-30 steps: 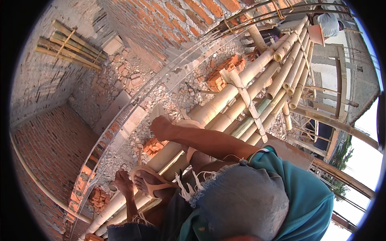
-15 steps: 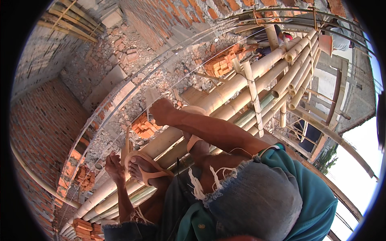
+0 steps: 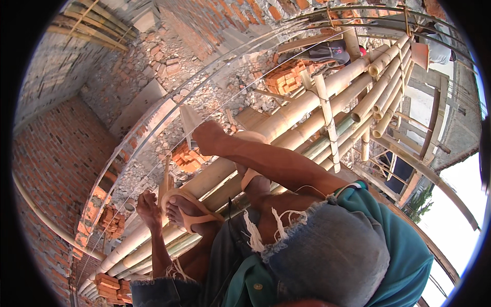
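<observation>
My right hand point(image 3: 208, 138) is closed in a fist beyond my sandalled feet, over the scaffold's far edge. A flat grey blade, seemingly a trowel point(image 3: 190, 119), sticks out past its knuckles; the handle is hidden in my grip. My left hand point(image 3: 148, 209) hangs at the left beside my sandal point(image 3: 190, 210), fingers curled; whatever they pinch, if anything, is too small to make out. Under my feet run the bamboo poles point(image 3: 294, 112) of the scaffold. A thin taut string point(image 3: 227, 102) passes above the curved brick wall top, close to both hands.
Stacked orange bricks point(image 3: 289, 77) lie below, with a smaller brick pile point(image 3: 188, 157) under my right hand. Broken rubble point(image 3: 158, 59) covers the ground beyond the wall. A bamboo upright point(image 3: 327, 123) is lashed across the poles. Another person point(image 3: 330, 52) is at work below, partly hidden.
My right hand has turned slightly, and more of the grey blade shows, pointing up and away. The person below shows more clearly. My left hand stays nearly in place.
</observation>
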Tool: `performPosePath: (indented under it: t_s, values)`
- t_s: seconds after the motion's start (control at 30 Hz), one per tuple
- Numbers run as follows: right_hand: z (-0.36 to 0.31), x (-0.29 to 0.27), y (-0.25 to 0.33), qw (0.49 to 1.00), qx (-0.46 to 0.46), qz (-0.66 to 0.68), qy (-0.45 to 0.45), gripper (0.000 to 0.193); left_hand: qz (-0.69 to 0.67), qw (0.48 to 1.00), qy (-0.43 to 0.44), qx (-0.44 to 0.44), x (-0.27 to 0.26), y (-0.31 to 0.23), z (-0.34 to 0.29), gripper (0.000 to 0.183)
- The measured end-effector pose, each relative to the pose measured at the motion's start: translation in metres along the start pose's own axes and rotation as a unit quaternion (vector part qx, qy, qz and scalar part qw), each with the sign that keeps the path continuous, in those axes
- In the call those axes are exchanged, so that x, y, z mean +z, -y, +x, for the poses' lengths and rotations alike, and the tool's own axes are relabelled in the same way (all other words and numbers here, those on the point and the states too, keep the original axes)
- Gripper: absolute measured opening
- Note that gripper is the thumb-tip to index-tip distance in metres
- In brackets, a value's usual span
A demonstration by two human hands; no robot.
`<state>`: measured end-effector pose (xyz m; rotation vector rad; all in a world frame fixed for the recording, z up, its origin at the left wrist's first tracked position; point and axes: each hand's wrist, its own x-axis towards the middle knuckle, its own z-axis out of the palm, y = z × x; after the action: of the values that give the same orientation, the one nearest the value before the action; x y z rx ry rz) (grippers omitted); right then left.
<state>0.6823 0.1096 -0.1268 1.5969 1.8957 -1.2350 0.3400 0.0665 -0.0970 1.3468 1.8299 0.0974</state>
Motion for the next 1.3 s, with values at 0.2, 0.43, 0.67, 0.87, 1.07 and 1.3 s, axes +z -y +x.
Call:
performPosePath:
  t_s: [0.2, 0.43, 0.67, 0.87, 1.07, 1.3]
  values:
    - [0.0, 0.002, -0.002, 1.0, -0.012, 0.002, -0.013, 0.021, 0.011, 1.0, -0.004, 0.02, -0.003, -0.005, -0.001, 0.048]
    - [0.004, 0.008, -0.003, 1.0, 0.006, -0.02, -0.006, 0.022, 0.001, 0.999, -0.009, 0.047, -0.003, -0.012, -0.002, 0.047]
    - [0.007, 0.011, -0.003, 0.999, 0.013, -0.034, 0.015, 0.021, 0.003, 0.999, -0.021, 0.04, -0.002, -0.013, -0.002, 0.047]
    - [0.003, 0.005, -0.003, 0.999, 0.0, -0.037, 0.022, 0.021, 0.0, 1.0, -0.02, 0.019, -0.001, -0.011, -0.002, 0.048]
    - [-0.001, -0.005, 0.001, 0.998, 0.004, -0.037, 0.044, 0.02, -0.001, 0.999, -0.031, 0.024, 0.0, -0.008, -0.001, 0.05]
    - [-0.013, -0.012, 0.002, 0.996, -0.062, -0.064, 0.023, 0.018, -0.014, 0.999, -0.01, -0.04, -0.001, -0.002, -0.001, 0.052]
